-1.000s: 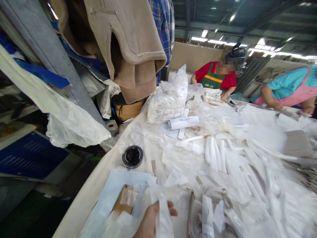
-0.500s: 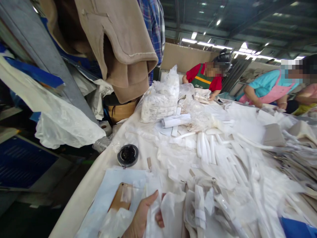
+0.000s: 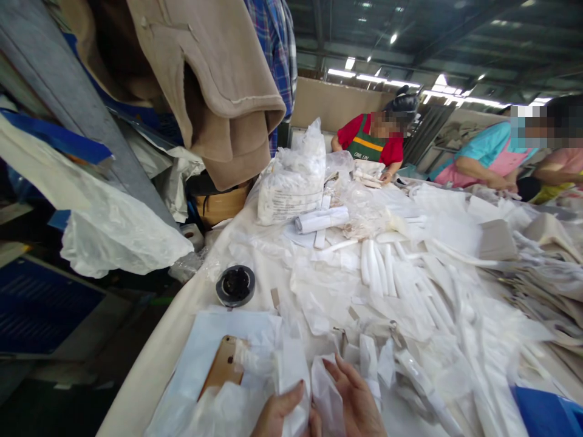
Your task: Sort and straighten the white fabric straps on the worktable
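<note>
At the near edge of the table, my left hand (image 3: 279,414) is closed on a folded white strip (image 3: 293,367), thumb in front and fingertips curled round its right side. Close beside it, my right hand (image 3: 357,394) grips a thin, translucent white sheet (image 3: 325,388), its fingers bent over the sheet's upper right part. Both hands are cut off by the bottom of the view. Left of them lies a gold phone (image 3: 222,366) on light blue sheets (image 3: 204,334), partly covered by crumpled clear plastic (image 3: 221,413).
A black tape roll (image 3: 235,285) sits near the table's left edge. A stuffed plastic bag (image 3: 291,182) and a white roll (image 3: 321,220) stand farther back. Beige garments (image 3: 228,79) hang at upper left. Co-workers (image 3: 371,142) handle pieces across the table.
My right hand has come into view from below and now holds the thin sheet. My left hand has shifted slightly right and down, still gripping the white strip.
</note>
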`<act>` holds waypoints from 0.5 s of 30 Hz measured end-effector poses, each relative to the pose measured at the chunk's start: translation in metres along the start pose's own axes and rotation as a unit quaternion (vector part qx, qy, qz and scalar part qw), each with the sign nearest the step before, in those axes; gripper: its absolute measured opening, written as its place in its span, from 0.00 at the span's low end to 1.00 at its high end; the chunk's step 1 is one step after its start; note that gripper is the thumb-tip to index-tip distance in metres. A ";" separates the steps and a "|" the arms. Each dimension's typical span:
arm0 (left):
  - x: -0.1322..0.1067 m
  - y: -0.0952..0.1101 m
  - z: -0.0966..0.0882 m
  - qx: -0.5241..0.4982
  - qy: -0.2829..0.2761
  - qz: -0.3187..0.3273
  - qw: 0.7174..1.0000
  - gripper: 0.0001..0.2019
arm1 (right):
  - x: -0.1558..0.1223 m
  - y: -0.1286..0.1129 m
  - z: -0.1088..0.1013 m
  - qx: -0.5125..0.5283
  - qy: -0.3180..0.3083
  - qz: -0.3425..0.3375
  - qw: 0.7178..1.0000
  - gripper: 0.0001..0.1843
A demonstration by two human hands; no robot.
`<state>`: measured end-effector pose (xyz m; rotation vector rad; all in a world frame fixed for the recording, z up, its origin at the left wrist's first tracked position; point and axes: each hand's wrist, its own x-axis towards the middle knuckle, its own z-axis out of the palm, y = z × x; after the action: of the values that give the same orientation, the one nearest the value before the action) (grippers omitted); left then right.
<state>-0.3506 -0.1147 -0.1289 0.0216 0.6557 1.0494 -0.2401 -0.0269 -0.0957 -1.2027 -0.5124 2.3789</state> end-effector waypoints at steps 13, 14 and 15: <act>0.001 0.008 0.009 -0.124 0.167 0.011 0.978 0.19 | -0.022 0.009 -0.001 -0.207 -0.046 -0.077 0.974 0.39; 0.001 0.009 0.013 -0.156 0.175 -0.021 0.972 0.19 | -0.024 0.014 -0.003 -0.252 -0.060 -0.084 0.962 0.37; 0.002 0.008 0.016 -0.182 0.182 -0.050 0.965 0.20 | -0.026 0.020 -0.005 -0.307 -0.060 -0.094 0.945 0.36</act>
<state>-0.3478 -0.1047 -0.1143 -0.5302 0.7766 1.0719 -0.2257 -0.0571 -0.0914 -1.1750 -1.4206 2.1961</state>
